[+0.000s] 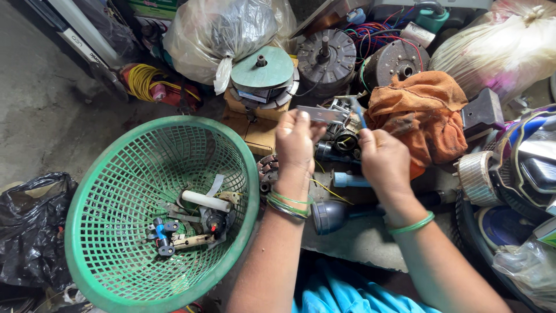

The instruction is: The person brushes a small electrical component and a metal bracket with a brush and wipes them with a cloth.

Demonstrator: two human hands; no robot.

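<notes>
- A round green plastic basket [116, 191] fills the frame from about 7 to 9 o'clock; at its bottom lie small scrap parts, among them a white tube [205, 201] and a blue-and-black fitting [162, 232].
- A clear plastic bag [223, 32], knotted and bulging, sits at 12 o'clock; a second pale bag [498, 49] lies at 2 o'clock.
- An orange rag [423, 113], stained dark in places, is heaped at about 2 o'clock, just beside the right hand.
- A black plastic bag [32, 229] is slumped at 9 o'clock, against the basket's rim.
- Two round motor housings stand at 12 to 1 o'clock: a ribbed grey motor [326, 58] and a darker motor [397, 61], with a green disc [263, 68] on a stack of parts beside them.
- The left hand [295, 145], near the centre, is pinched shut on a flat grey metal strip [320, 114] that it holds up at its fingertips.
- The right hand [382, 159], just at 3 o'clock of the left and apart from it, is closed round a thin blue-handled tool [360, 119] whose tip reaches a small metal part [339, 107] at the strip's end.
- Both wrists wear green bangles [288, 204].
- A grey funnel-shaped part [329, 216] lies on the bench under the wrists.
</notes>
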